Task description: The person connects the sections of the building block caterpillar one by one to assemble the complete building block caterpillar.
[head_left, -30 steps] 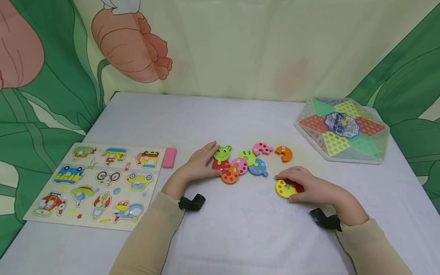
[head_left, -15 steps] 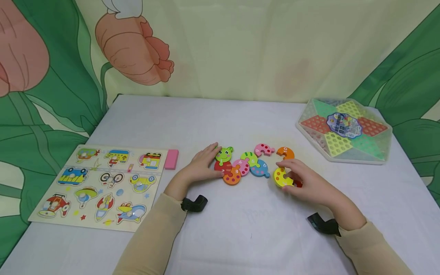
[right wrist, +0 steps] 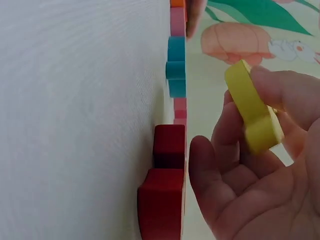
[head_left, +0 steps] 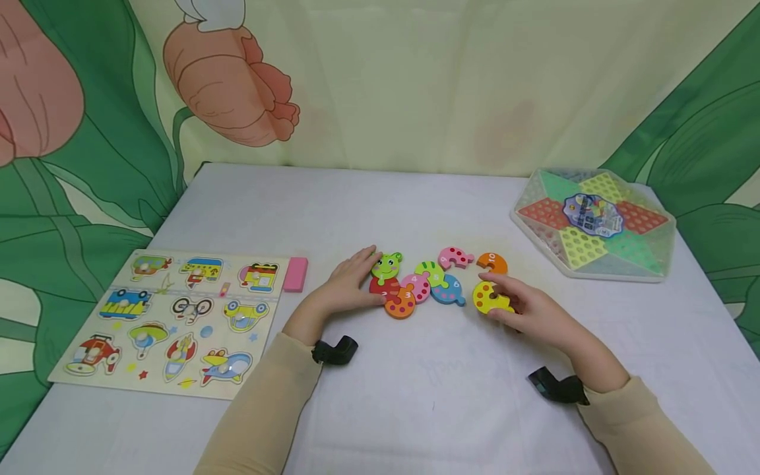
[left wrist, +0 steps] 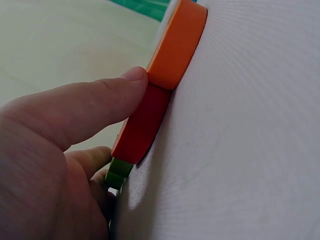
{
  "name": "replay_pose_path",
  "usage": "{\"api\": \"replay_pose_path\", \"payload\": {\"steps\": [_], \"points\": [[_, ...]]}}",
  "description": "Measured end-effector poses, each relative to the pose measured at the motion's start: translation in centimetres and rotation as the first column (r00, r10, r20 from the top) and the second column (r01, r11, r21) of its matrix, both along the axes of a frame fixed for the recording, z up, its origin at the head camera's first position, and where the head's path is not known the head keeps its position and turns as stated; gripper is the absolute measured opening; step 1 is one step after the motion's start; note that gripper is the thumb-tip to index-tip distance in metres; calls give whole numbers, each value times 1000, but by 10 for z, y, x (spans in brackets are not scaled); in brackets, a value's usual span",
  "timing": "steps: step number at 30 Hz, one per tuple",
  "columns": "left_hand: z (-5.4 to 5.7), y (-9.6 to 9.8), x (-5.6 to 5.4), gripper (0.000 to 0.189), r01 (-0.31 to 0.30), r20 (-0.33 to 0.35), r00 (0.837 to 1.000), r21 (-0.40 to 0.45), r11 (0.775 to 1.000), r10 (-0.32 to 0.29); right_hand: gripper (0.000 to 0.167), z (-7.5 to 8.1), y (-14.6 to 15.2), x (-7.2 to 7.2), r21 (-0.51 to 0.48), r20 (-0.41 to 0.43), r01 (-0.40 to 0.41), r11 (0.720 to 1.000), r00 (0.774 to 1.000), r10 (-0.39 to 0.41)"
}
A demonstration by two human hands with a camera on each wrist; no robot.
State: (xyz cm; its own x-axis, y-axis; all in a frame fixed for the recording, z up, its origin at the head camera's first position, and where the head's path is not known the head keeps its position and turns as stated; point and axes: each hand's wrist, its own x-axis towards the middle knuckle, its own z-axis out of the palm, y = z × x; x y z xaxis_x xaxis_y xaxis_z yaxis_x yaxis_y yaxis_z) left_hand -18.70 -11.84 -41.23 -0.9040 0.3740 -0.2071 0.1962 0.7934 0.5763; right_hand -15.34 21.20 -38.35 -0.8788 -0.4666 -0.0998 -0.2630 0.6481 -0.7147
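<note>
The right hand reaches inward with its forearm slanting in from the near edge, thumb and fingers pinching the yellow piece at its rim and holding it clear of the cloth. The left hand lies with fingers extended and spread from the thumb, its fingertips at the green head and its thumb against the red segment. Both forearms wear beige sleeves, with a black camera at each wrist.

Below the right hand, a red piece lies on the white-covered surface. Just beyond the hand are an orange piece and a pink piece; farther out on that side sits a hexagonal game box. Outside the left hand lie a puzzle board and a pink block. A curtain printed with flowers and leaves hangs behind.

The yellow piece is tilted — its notch and knob face the right palm, its long axis leaning slightly off the surface. The joined row runs from the left hand toward the right, ending in a blue segment — its knob points rightward.
</note>
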Motion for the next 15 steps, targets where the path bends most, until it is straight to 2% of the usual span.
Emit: {"api": "replay_pose_path", "payload": {"steps": [9, 15], "points": [[1, 1, 0, 87, -10, 15, 1000, 8, 1000, 10, 54, 1, 1, 0, -70, 70, -1, 998, 998, 6], [2, 1, 0, 87, -1, 9, 1000, 11, 1000, 1, 41, -3, 2, 0, -108, 21, -38, 993, 999, 41]]}}
